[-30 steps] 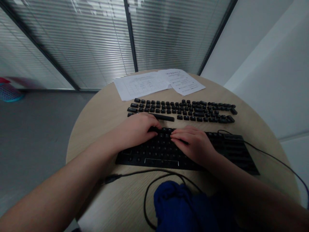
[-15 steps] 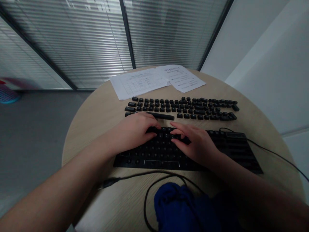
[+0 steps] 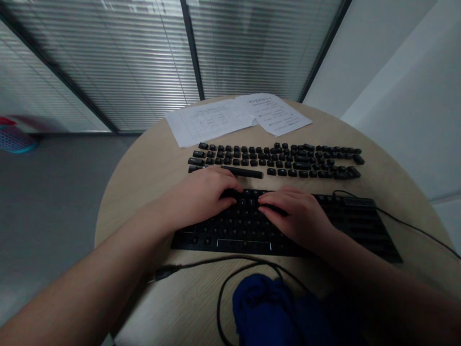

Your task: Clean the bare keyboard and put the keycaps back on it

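Observation:
A black keyboard (image 3: 245,233) lies on the round wooden table, most of its key area bare of caps, with a few keycaps (image 3: 247,202) fitted in the top rows. My left hand (image 3: 207,194) is curled over the keyboard's upper left part, thumb on the key area and fingers at the far edge. Over the upper middle is my right hand (image 3: 297,214), its thumb and fingertips drawn close together beside the fitted keycaps. Whatever lies between those fingertips is too small to make out. Loose black keycaps (image 3: 264,156) lie in rows behind the keyboard.
A long spacebar (image 3: 242,172) lies just beyond my left hand. Printed papers (image 3: 216,120) cover the table's far side. A black cable (image 3: 223,258) loops in front of the keyboard, beside blue cloth (image 3: 266,307). A blue-and-red basket (image 3: 16,137) stands on the floor.
My right hand's raised index finger has come down, and its fingertips have closed toward the thumb. My left hand stays in place on the keyboard. The view has shifted slightly.

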